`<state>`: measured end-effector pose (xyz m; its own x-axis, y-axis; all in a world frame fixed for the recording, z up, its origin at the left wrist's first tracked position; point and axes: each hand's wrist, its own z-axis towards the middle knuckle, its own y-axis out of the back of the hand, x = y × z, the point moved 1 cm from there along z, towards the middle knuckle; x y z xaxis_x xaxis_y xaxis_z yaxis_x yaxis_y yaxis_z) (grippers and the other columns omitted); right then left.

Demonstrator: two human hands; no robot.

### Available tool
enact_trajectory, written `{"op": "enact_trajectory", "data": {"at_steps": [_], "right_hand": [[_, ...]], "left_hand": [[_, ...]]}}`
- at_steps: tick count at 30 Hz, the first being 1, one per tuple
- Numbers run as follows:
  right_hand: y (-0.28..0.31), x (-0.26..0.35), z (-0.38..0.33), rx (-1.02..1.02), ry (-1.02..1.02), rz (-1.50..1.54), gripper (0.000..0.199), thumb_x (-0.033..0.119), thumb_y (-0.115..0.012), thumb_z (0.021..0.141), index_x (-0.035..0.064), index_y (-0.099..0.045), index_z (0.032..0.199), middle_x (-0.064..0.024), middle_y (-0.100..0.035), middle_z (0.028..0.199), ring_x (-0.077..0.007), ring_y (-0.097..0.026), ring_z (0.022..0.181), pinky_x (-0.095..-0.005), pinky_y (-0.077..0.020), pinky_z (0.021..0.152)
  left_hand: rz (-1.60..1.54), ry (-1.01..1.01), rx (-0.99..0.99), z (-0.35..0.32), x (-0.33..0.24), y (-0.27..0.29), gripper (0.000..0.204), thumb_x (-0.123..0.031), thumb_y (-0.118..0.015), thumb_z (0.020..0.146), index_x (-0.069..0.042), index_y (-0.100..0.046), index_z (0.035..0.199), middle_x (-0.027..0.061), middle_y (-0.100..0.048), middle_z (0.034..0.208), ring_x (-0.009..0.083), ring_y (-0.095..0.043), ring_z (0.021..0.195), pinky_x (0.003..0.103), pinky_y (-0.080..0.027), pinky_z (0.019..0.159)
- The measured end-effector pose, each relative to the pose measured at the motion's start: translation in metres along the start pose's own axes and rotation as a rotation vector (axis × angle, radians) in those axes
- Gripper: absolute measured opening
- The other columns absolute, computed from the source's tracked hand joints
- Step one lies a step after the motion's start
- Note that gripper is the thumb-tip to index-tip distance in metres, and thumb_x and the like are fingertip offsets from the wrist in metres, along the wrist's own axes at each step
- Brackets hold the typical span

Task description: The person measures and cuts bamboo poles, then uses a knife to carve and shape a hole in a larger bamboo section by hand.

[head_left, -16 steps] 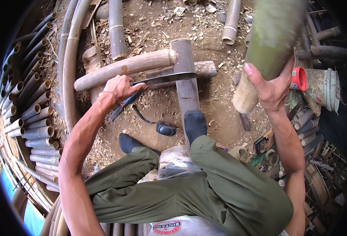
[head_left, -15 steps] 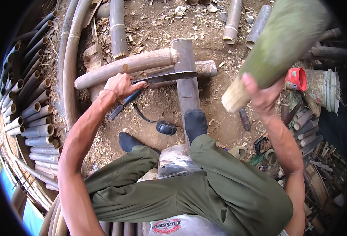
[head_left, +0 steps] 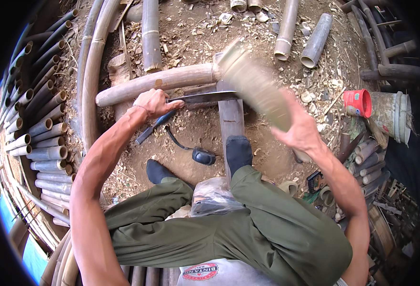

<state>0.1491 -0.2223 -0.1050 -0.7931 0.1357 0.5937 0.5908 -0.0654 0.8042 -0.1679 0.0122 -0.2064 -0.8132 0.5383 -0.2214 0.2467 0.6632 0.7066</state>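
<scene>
My left hand [head_left: 152, 103] grips the handle of a long-bladed knife [head_left: 205, 97]. The blade points right and its tip reaches over the grey bamboo length [head_left: 231, 121] that lies lengthwise ahead of me. My sock-covered right foot [head_left: 239, 151] rests on the near part of that bamboo. In my right hand [head_left: 299, 128] is a thick green-and-pale cylindrical piece [head_left: 257, 88], smeared by motion and tilted up to the left. Its lower end sits against the palm, and its far end hides part of the bamboo's top. Left of it, a bamboo pole [head_left: 157, 83] lies crosswise.
A blue-handled tool [head_left: 157, 126] and a black case on a strap [head_left: 203, 156] lie on the dirt. Bamboo lengths are stacked at left [head_left: 48, 152]. At right stand a red tub [head_left: 357, 103] and a dirty pale bucket [head_left: 395, 117]. Wood chips litter the ground.
My right hand has swung the cylindrical piece leftward, from the upper right to above the bamboo near the blade tip. My left hand keeps the knife in almost the same place.
</scene>
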Motion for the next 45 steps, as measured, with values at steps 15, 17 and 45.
{"op": "enact_trajectory", "data": {"at_steps": [15,17,45], "right_hand": [[0.002,0.011,-0.01,0.343,-0.173,-0.21,0.097,0.021,-0.08,0.067,0.0167,-0.029,0.15,-0.0215,-0.058,0.121,-0.0377,-0.063,0.106,-0.0441,-0.0554,0.088],[0.026,0.013,0.013,0.029,-0.028,-0.197,0.099,0.021,-0.081,0.066,0.0109,-0.03,0.15,-0.0228,-0.053,0.133,-0.0366,-0.063,0.11,-0.0403,-0.0526,0.097],[0.048,-0.014,-0.056,-0.158,-0.231,0.484,0.082,0.023,-0.08,0.072,0.0,-0.038,0.139,-0.0104,-0.057,0.119,-0.0188,-0.057,0.106,-0.0332,-0.0445,0.097]], "left_hand": [[-0.034,0.002,0.071,0.005,0.011,0.003,0.091,-0.082,-0.046,0.081,0.005,-0.071,0.076,0.0255,-0.069,0.079,0.0381,-0.07,0.079,0.047,-0.054,0.075],[-0.038,0.012,0.107,0.008,0.008,0.009,0.092,-0.083,-0.046,0.08,0.006,-0.071,0.08,0.0265,-0.069,0.083,0.0383,-0.07,0.083,0.046,-0.054,0.075],[-0.266,-0.011,-0.637,-0.091,-0.039,-0.092,0.031,-0.032,-0.077,0.075,-0.008,-0.067,0.092,0.012,-0.06,0.092,0.033,-0.064,0.083,0.044,-0.051,0.073]]}}
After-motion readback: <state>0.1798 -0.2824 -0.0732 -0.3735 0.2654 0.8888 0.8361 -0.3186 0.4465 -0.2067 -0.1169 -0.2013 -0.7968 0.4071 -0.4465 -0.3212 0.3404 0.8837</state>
